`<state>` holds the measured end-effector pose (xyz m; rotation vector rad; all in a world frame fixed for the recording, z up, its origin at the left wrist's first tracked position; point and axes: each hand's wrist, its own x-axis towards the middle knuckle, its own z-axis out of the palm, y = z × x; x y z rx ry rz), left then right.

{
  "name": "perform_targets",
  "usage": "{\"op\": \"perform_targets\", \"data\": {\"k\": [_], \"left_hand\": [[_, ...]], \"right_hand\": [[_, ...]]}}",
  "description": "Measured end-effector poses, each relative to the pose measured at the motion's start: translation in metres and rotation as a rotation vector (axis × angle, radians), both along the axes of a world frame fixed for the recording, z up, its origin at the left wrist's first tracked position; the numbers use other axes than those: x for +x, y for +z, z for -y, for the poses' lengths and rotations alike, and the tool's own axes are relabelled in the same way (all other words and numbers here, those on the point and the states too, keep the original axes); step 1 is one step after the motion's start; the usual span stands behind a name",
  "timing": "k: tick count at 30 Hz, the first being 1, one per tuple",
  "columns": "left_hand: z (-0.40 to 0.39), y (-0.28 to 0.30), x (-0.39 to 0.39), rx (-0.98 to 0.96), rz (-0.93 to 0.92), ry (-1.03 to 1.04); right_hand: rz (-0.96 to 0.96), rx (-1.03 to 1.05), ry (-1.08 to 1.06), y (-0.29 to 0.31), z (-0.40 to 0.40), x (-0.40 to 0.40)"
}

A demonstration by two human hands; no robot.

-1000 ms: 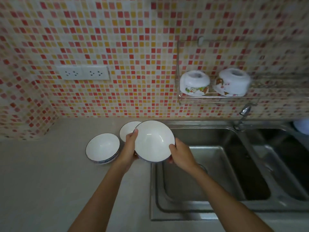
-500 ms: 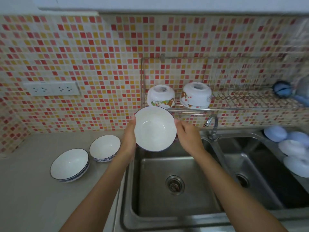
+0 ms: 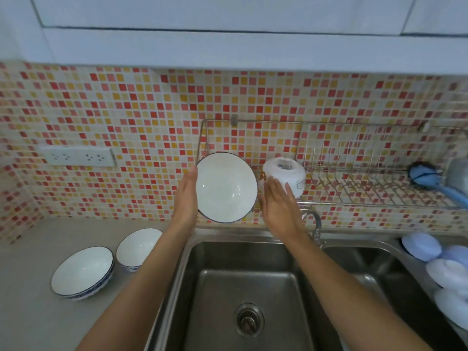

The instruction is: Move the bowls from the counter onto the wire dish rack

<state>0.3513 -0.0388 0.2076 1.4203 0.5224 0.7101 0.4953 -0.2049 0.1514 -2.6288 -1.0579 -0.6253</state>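
I held a white bowl up in front of the left end of the wire dish rack on the tiled wall. My left hand lay flat along the bowl's left edge with straight fingers. My right hand was also flat, just right of the bowl; I could not tell if it touched the rim. I think I pressed from both sides so the bowl would not slip over the sink.

One bowl sat upside down on the rack, likely so water could run off. It had a small mark on its base, too blurry to read.

Two more bowls waited on the counter, far left of the sink: a big one and a smaller one, touching or nearly so.
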Motion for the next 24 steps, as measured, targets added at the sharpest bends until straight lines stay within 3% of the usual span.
{"op": "perform_targets", "data": {"k": [6, 11, 18, 24], "left_hand": [[-0.006, 0.037, 0.026, 0.126, 0.067, 0.066], [-0.014, 0.058, 0.057, 0.396, 0.044, 0.072], [-0.017, 0.059, 0.097, 0.904, -0.018, 0.118], [-0.026, 0.039, 0.111, 1.502, -0.155, 0.164]], "right_hand": [[0.049, 0.024, -0.066, -0.009, -0.007, 0.001], [0.062, 0.049, -0.067, -0.013, -0.007, 0.003], [0.091, 0.069, -0.069, -0.014, -0.008, 0.003], [0.09, 0.083, -0.071, -0.015, -0.009, 0.003]]}}
